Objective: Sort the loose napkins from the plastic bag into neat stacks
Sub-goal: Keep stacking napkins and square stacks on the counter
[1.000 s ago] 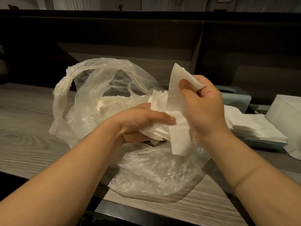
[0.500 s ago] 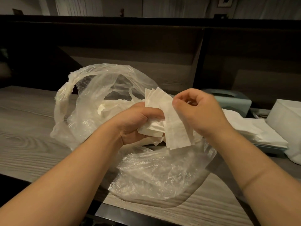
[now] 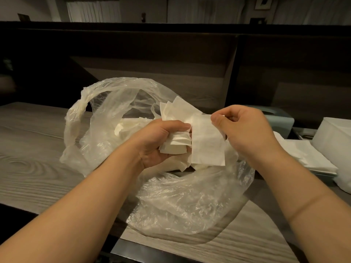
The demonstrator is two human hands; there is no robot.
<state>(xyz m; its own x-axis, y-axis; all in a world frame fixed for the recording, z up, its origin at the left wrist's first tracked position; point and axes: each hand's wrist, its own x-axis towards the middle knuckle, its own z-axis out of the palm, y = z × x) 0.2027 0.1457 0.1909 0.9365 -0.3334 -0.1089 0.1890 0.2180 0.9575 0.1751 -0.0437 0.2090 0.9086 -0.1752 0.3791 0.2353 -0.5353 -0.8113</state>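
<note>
A crumpled clear plastic bag (image 3: 182,202) lies open on the wooden counter (image 3: 38,149), with loose white napkins (image 3: 129,126) still inside it. My left hand (image 3: 159,141) grips a bunch of folded napkins (image 3: 175,147) above the bag. My right hand (image 3: 245,131) pinches the top corner of a single square napkin (image 3: 208,145), which hangs flat just right of the bunch. A flat stack of napkins (image 3: 303,156) lies to the right.
A pale blue tissue box (image 3: 279,120) stands behind my right hand. A white container (image 3: 334,137) sits at the far right edge beside the stack. A dark partition wall (image 3: 171,59) runs behind the counter. The counter's front edge (image 3: 171,253) is near my forearms.
My right hand lowered the single napkin from its raised position and now pinches it by the top corner, spread flat beside the bunch. The left hand stayed put.
</note>
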